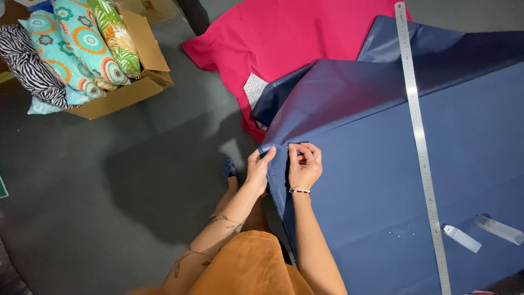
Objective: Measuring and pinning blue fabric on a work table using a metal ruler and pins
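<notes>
At fabric corner | left hand (258, 169), right hand (303, 164) fingers pinched closed on navy fabric (382, 164) edge

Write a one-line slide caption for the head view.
Left hand and right hand pinch the navy fabric edge beside a long steel ruler.
</notes>
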